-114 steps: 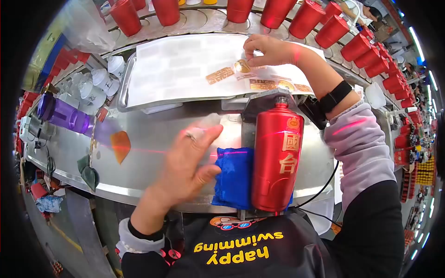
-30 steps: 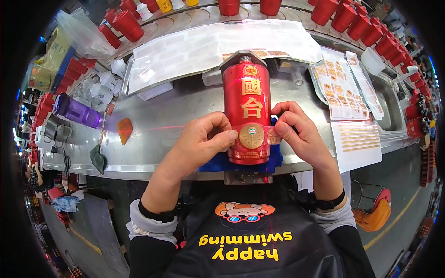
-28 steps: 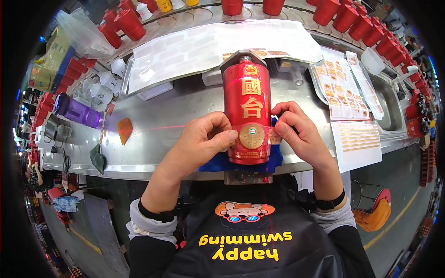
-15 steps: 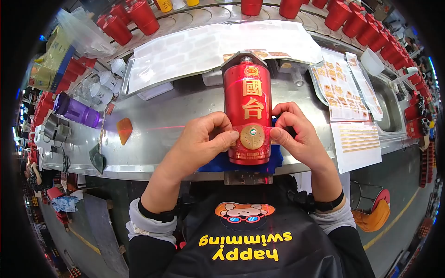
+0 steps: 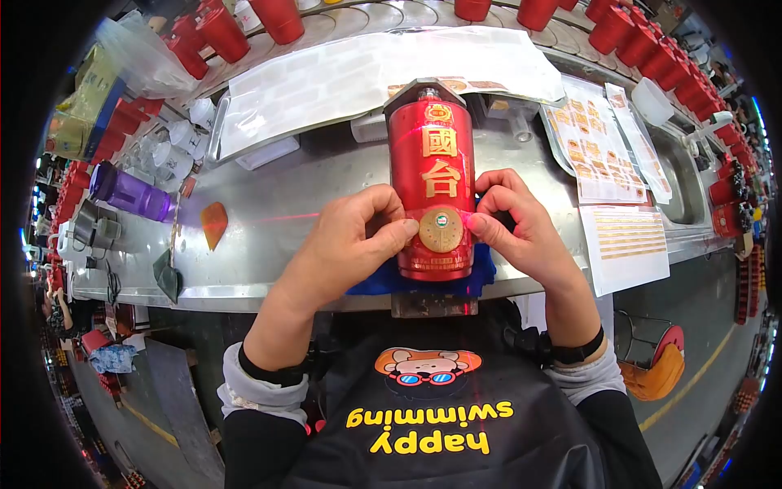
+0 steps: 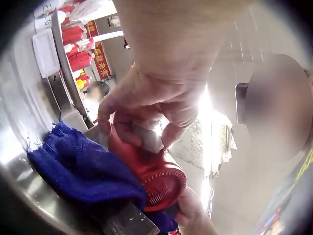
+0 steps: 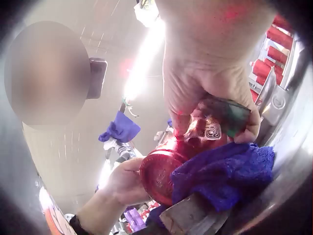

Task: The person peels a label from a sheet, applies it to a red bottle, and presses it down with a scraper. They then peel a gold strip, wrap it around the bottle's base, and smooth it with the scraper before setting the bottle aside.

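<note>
A red bottle [image 5: 432,134] with gold lettering lies with its base towards the person, over a blue cloth [image 5: 484,267]. A label [image 5: 441,231] with a round gold medallion is on its lower front. My left hand [image 5: 358,232] holds the bottle's left side, thumb at the label's edge. Opposite it, my right hand [image 5: 521,228] has its thumb against the bottle and its other fingers curled at the side. The left wrist view shows a whitish covering [image 6: 146,139] at a left finger. Under the right fingers appear a patterned square [image 7: 212,129] and a dark green piece [image 7: 237,117].
White sheets [image 5: 301,90] lie across the back of the steel table [image 5: 269,236]. Sheets of gold labels [image 5: 595,147] are at the right, near a sink [image 5: 684,191]. A purple bottle [image 5: 130,191] lies left. Several red bottles [image 5: 277,16] line the conveyor behind.
Earlier the right hand was over the sheets at the back; then it pinched the label's right tail beside the bottle. That tail now lies back against the bottle's side. Left hand stays at the left edge.
</note>
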{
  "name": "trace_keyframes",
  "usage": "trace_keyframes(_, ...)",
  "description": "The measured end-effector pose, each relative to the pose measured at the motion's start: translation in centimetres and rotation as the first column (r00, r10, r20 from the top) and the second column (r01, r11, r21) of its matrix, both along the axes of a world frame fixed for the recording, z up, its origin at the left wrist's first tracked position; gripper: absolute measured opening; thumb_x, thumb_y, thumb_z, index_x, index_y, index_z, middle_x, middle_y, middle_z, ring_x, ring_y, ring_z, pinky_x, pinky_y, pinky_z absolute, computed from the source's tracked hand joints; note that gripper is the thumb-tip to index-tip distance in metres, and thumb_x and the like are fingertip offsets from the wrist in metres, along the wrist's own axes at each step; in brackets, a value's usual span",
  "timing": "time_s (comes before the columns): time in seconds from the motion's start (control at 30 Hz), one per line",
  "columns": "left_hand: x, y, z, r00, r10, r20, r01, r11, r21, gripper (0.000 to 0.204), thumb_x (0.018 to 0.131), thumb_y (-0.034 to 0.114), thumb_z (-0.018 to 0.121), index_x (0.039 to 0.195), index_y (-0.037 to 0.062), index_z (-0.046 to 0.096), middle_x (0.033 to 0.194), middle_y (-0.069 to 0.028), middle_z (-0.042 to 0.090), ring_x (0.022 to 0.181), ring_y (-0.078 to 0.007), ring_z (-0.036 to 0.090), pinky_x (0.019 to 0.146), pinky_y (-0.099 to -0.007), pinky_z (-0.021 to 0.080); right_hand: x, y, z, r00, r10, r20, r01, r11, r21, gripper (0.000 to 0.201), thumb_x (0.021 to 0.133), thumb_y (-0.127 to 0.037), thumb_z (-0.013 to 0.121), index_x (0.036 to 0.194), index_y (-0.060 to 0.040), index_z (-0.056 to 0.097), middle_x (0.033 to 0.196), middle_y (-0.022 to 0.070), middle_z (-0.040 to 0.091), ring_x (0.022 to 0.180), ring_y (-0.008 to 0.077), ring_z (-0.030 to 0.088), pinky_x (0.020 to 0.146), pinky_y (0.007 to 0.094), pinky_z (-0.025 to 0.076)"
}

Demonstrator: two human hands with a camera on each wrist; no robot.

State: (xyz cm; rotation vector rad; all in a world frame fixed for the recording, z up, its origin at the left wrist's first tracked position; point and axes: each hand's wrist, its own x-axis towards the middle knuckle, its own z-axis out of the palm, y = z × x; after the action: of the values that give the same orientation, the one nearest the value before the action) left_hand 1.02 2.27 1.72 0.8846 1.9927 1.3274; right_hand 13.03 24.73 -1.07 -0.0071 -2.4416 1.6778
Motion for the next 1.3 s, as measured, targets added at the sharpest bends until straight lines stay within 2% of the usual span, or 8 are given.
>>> trace_keyframes(0.13, 0.1, 0.1, 0.3, 0.992, -0.011, 0.123, 0.004, 0.998, 0.060, 0.018, 0.091, 0.015, 0.065, 0.083, 0.0031, 0.054, 0.075, 0.0002, 0.058, 0.068, -0.0054, 0.051, 0.061, -0.0222, 0.042, -0.1, 0.0, -0.1, 1.000, 0.014, 0.002, -0.013, 0.999, -0.030, 0.025, 0.091, -0.020, 0.070, 0.082, -0.0012, 0.057, 0.110, 0.0098, 0.048, 0.093, 0.0138, 0.053, 0.078, 0.0253, 0.049)
trace_keyframes(0.3, 0.1, 0.1, 0.3, 0.992, -0.015, 0.123, 0.009, 0.999, 0.051, 0.018, 0.091, 0.015, 0.066, 0.083, 0.0031, 0.054, 0.075, -0.0004, 0.059, 0.069, -0.0057, 0.052, 0.061, -0.0221, 0.043, 0.0, 0.0, 0.4, 0.999, 0.035, 0.036, -0.030, 0.992, -0.123, 0.023, 0.091, -0.017, 0.069, 0.082, -0.0001, 0.057, 0.113, 0.0090, 0.047, 0.094, 0.0129, 0.054, 0.077, 0.0256, 0.053)
trace_keyframes(0.7, -0.1, 0.1, 0.2, 0.995, -0.017, 0.094, 0.014, 0.999, 0.030, 0.019, 0.091, 0.014, 0.066, 0.083, 0.0032, 0.054, 0.074, -0.0001, 0.058, 0.068, -0.0054, 0.052, 0.060, -0.0222, 0.043, 0.0, 0.3, 0.4, 0.999, 0.041, 0.010, -0.041, 0.999, 0.017, 0.025, 0.093, -0.021, 0.068, 0.086, 0.0004, 0.058, 0.115, 0.0105, 0.047, 0.099, 0.0166, 0.053, 0.081, 0.0287, 0.049)
trace_keyframes(0.9, 0.0, 0.1, 0.2, 0.998, -0.006, 0.066, 0.006, 1.000, 0.009, 0.019, 0.091, 0.014, 0.066, 0.082, 0.0033, 0.053, 0.074, 0.0002, 0.058, 0.068, -0.0053, 0.051, 0.060, -0.0220, 0.043, -0.1, 0.1, 0.4, 0.994, 0.037, 0.107, -0.012, 0.973, -0.230, 0.025, 0.094, -0.021, 0.065, 0.085, 0.0014, 0.059, 0.113, 0.0107, 0.047, 0.098, 0.0162, 0.053, 0.080, 0.0285, 0.049)
trace_keyframes(1.0, 0.0, 0.1, 0.2, 0.999, -0.002, 0.046, 0.003, 1.000, -0.012, 0.018, 0.091, 0.014, 0.066, 0.083, 0.0032, 0.054, 0.074, 0.0003, 0.058, 0.068, -0.0052, 0.051, 0.060, -0.0221, 0.043, 0.0, -0.1, 0.7, 0.996, 0.023, 0.084, -0.011, 0.990, -0.142, 0.028, 0.092, -0.024, 0.067, 0.084, 0.0014, 0.059, 0.111, 0.0116, 0.047, 0.097, 0.0159, 0.053, 0.080, 0.0289, 0.049)
trace_keyframes(1.1, 0.2, 0.1, 0.4, 0.999, 0.008, 0.037, -0.007, 1.000, -0.022, 0.018, 0.090, 0.014, 0.067, 0.083, 0.0028, 0.054, 0.075, 0.0005, 0.058, 0.069, -0.0049, 0.050, 0.060, -0.0222, 0.043, 0.1, -0.6, 0.6, 0.998, -0.008, -0.063, 0.016, 0.992, 0.124, 0.031, 0.089, -0.026, 0.072, 0.083, 0.0007, 0.057, 0.109, 0.0127, 0.048, 0.093, 0.0162, 0.054, 0.078, 0.0292, 0.049)
trace_keyframes(1.13, 0.2, 0.1, 0.5, 0.999, 0.013, 0.038, -0.013, 1.000, -0.020, 0.018, 0.090, 0.014, 0.067, 0.083, 0.0027, 0.054, 0.075, 0.0006, 0.058, 0.069, -0.0048, 0.050, 0.061, -0.0223, 0.043, 0.0, -1.0, 0.8, 0.999, -0.040, 0.004, 0.040, 0.999, 0.027, 0.034, 0.085, -0.026, 0.076, 0.081, 0.0004, 0.055, 0.108, 0.0136, 0.048, 0.087, 0.0167, 0.056, 0.075, 0.0286, 0.050)
trace_keyframes(1.3, 0.1, 0.0, 0.3, 0.999, 0.013, 0.034, -0.013, 1.000, -0.022, 0.018, 0.089, 0.015, 0.068, 0.084, 0.0022, 0.055, 0.075, 0.0008, 0.058, 0.070, -0.0051, 0.051, 0.062, -0.0230, 0.043, 0.0, -1.4, 1.1, 0.998, -0.065, 0.006, 0.065, 0.996, 0.055, 0.034, 0.083, -0.022, 0.077, 0.081, 0.0004, 0.053, 0.108, 0.0130, 0.048, 0.084, 0.0157, 0.056, 0.073, 0.0280, 0.051)
